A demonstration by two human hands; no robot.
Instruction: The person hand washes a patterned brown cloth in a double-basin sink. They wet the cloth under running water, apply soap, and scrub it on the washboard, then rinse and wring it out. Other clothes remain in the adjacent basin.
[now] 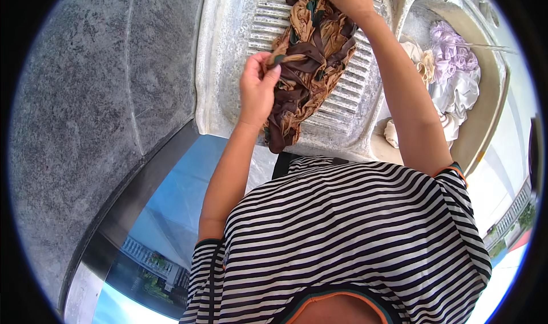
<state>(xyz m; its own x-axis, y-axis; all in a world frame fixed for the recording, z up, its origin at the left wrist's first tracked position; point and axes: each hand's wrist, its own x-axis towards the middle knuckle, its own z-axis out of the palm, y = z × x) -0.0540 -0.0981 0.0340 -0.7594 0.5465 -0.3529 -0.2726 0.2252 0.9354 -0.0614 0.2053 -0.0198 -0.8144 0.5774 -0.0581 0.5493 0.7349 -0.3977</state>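
A wet-looking, crumpled cloth garment (311,78) in brown and tan with dark green patches lies lengthwise on a ribbed washboard (348,98). Its lower end reaches the board's near edge. On the left side of the cloth, my left hand (258,87) pinches a fold between thumb and fingers. My right hand (349,3) rests at the far end of the garment, its fingers closed on the fabric near the top of the view. Part of that hand's grip is cut off by the frame's edge.
Right of the washboard, a pale basin (485,127) holds bunched lilac cloth (454,49) and white cloth (459,90). A thin stream of water (488,46) crosses the basin's far right. A grey stone-like wall (80,78) stands at the left.
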